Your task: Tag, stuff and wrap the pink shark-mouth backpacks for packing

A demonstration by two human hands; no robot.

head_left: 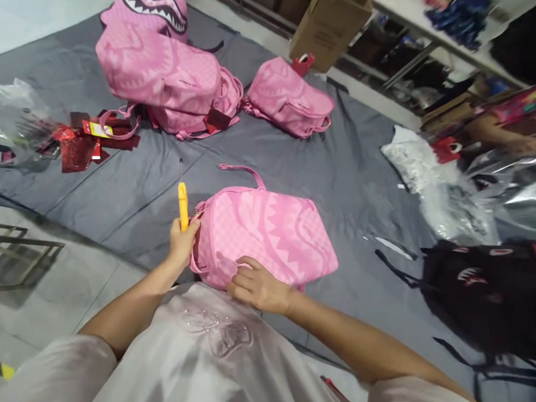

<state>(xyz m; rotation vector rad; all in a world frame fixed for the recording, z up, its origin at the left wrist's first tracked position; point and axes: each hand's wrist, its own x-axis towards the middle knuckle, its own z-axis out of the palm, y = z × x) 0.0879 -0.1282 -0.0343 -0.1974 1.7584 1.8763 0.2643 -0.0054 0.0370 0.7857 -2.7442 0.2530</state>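
At the left, a clear plastic bag and red tags lie on the grey-covered bench, well apart from the hands. The bench's near edge slants down towards the wearer. The left hand grasps a yellow tool, its thin tip pointing away, and meets the zipped left end of a pink backpack. Beyond it, more pink backpacks are heaped.

The pink backpack lies flat just ahead of the wearer, close to the near edge, its long axis running left to right with the right end dipping slightly nearer. A strap curls off its far side. The right hand, fingers loosely bent, rests on the near side; whether it pinches fabric I cannot tell. Both hands touch the backpack, leaving its right end unheld.

Farther right, open bench separates it from plastic-wrapped packets and a black backpack.
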